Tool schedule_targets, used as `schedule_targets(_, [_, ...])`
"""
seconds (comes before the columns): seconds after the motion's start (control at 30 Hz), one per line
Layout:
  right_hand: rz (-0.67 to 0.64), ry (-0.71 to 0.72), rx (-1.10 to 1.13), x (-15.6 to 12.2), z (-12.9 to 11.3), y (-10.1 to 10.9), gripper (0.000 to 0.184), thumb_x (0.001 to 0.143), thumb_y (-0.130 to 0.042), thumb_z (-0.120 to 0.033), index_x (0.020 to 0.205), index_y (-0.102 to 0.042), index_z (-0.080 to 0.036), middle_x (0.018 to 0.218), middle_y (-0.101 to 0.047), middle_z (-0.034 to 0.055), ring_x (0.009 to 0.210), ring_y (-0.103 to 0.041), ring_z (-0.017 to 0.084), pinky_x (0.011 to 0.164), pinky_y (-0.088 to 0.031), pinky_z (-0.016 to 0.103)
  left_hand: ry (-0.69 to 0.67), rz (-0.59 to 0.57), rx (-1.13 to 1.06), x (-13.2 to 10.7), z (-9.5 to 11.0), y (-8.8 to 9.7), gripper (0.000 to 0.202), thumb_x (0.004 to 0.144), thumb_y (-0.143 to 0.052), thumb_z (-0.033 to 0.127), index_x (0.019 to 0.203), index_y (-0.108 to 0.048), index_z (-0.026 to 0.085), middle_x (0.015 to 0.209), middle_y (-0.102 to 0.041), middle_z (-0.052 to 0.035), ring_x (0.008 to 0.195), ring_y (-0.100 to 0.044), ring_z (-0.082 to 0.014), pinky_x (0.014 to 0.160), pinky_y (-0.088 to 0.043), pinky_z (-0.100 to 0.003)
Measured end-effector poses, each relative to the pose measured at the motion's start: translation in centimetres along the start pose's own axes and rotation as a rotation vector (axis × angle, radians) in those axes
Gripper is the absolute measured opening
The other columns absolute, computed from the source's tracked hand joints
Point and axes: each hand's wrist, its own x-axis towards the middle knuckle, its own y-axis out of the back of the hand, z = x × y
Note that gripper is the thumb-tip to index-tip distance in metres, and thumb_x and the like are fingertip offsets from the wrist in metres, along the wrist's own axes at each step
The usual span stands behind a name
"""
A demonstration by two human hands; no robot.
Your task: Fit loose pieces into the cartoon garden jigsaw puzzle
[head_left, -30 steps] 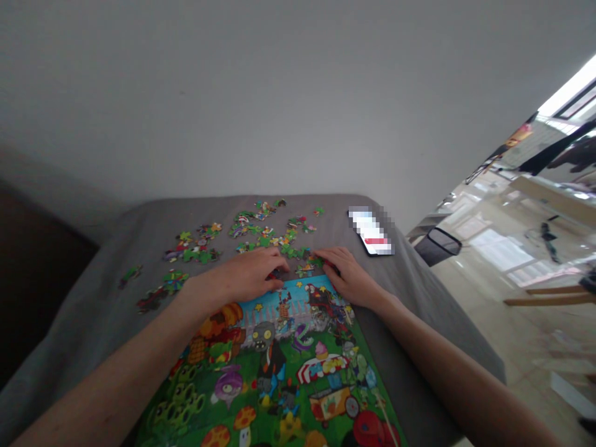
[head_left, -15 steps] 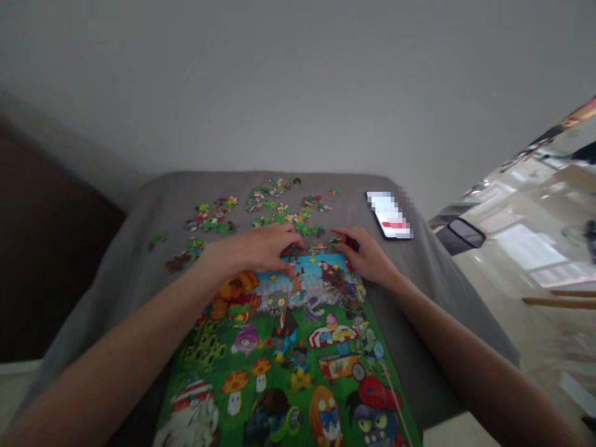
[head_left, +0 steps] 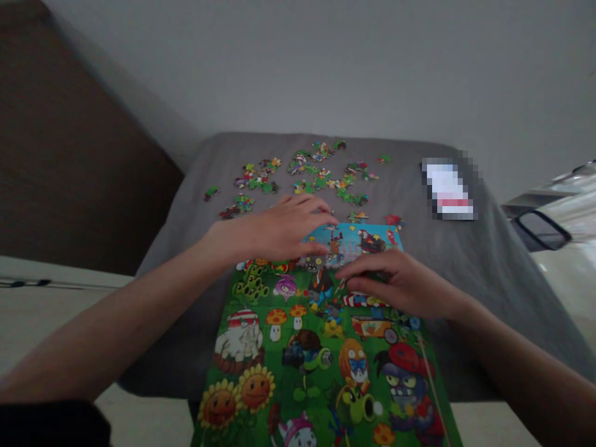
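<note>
A colourful picture sheet (head_left: 307, 366) with cartoon plants and zombies on green lies in front of me, reaching past the near table edge. Over its upper left part rests my left hand (head_left: 293, 226), fingers curved and apart, with nothing visible in them. My right hand (head_left: 400, 282) is above the upper right part of the picture. Its thumb and forefinger pinch a small jigsaw piece (head_left: 343, 283), mostly hidden by the fingers. Loose jigsaw pieces (head_left: 321, 177) are scattered beyond the sheet, and a red piece (head_left: 393, 220) lies by its top right corner.
A phone (head_left: 449, 189) with a lit, blurred screen lies at the right on the grey cloth-covered table (head_left: 400, 186). Behind the table rises a plain wall (head_left: 316, 68). A dark brown panel (head_left: 79, 136) stands at the left, and a dark-framed object (head_left: 542, 230) is beyond the right edge.
My right hand has come from the sheet's top right corner toward me, over the picture, with a piece in its fingers. My left hand stays near the top left. The view has shifted.
</note>
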Motion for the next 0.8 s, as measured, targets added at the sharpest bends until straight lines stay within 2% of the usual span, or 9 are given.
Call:
schedule_targets(0.1, [-0.187,0.060,0.009,-0.4,-2.0,-1.3,0.020,0.097,-0.061,-0.023,0.112,-0.074,-0.023,0.095,-0.077,0.0017,0.080,-0.070,0.013,0.072,-0.053,0.025,0.015,-0.052,-0.157,-3.2,1.5,-1.1,0.065,0.089,-0.067,0.054,0.147,-0.044,0.037,0.160,-0.035,-0.0032,0.149,-0.026,-0.0307,0.120,-0.021,-0.046])
schedule_targets(0.2, [-0.283,0.130,-0.045,-0.6,-2.9,-2.4,0.017,0.096,-0.062,-0.022,0.108,-0.075,-0.020,0.092,-0.077,0.0024,0.085,-0.068,0.015,0.077,-0.052,0.028,-0.032,-0.098,-0.173,-4.8,2.2,-2.5,0.076,0.087,-0.067,0.058,0.153,-0.033,0.041,0.165,-0.027,-0.0006,0.152,-0.019,-0.0306,0.122,-0.016,-0.047])
schedule_targets(0.3, [-0.321,0.198,-0.119,-0.7,-3.0,-3.3,0.017,0.097,-0.060,-0.021,0.107,-0.074,-0.018,0.091,-0.077,0.0033,0.089,-0.065,0.017,0.084,-0.050,0.032,-0.056,-0.075,-0.115,-4.9,1.7,-3.5,0.072,0.090,-0.062,0.061,0.153,-0.033,0.041,0.165,-0.027,-0.0006,0.153,-0.017,-0.0294,0.123,-0.010,-0.048])
schedule_targets(0.43, [-0.288,0.230,-0.127,-0.7,-3.0,-3.7,0.019,0.099,-0.058,-0.022,0.109,-0.074,-0.018,0.090,-0.076,0.0046,0.086,-0.065,0.017,0.082,-0.051,0.032,0.014,0.026,-0.009,-4.4,-0.4,-3.5,0.055,0.096,-0.054,0.057,0.147,-0.045,0.036,0.161,-0.037,-0.0020,0.152,-0.020,-0.0302,0.121,-0.012,-0.050])
schedule_targets(0.5, [-0.211,0.238,-0.051,-0.6,-2.7,-3.2,0.019,0.099,-0.058,-0.022,0.110,-0.073,-0.019,0.089,-0.076,0.0041,0.085,-0.067,0.015,0.079,-0.053,0.029,0.064,0.095,0.032,-4.4,-1.8,-3.0,0.047,0.100,-0.049,0.053,0.143,-0.050,0.034,0.156,-0.044,-0.0019,0.149,-0.025,-0.0289,0.120,-0.015,-0.049])
schedule_targets(0.57, [-0.049,0.208,0.000,-0.3,-1.9,-2.2,0.018,0.098,-0.060,-0.023,0.110,-0.074,-0.022,0.091,-0.076,0.0034,0.084,-0.068,0.014,0.076,-0.054,0.027,0.122,0.188,0.055,-4.6,-3.4,-2.2,0.042,0.102,-0.044,0.048,0.139,-0.054,0.032,0.150,-0.051,-0.0024,0.145,-0.032,-0.0272,0.119,-0.019,-0.048])
schedule_targets(0.7, [0.407,-0.071,0.050,0.3,1.8,0.7,0.021,0.093,-0.065,-0.029,0.112,-0.072,-0.025,0.091,-0.076,0.0033,0.077,-0.072,0.015,0.067,-0.058,0.027,0.267,0.361,0.067,-5.2,-6.5,-0.8,0.038,0.101,-0.043,0.042,0.131,-0.061,0.026,0.139,-0.060,-0.0052,0.139,-0.042,-0.0268,0.116,-0.026,-0.050])
schedule_targets(0.8, [0.594,-0.205,0.152,0.8,5.1,2.8,0.034,0.084,-0.073,-0.040,0.115,-0.070,-0.024,0.094,-0.077,0.0057,0.081,-0.074,0.020,0.070,-0.062,0.032,0.385,0.466,0.049,-5.7,-8.4,-0.1,0.036,0.098,-0.043,0.038,0.125,-0.063,0.024,0.134,-0.063,-0.0059,0.133,-0.048,-0.0251,0.114,-0.032,-0.048])
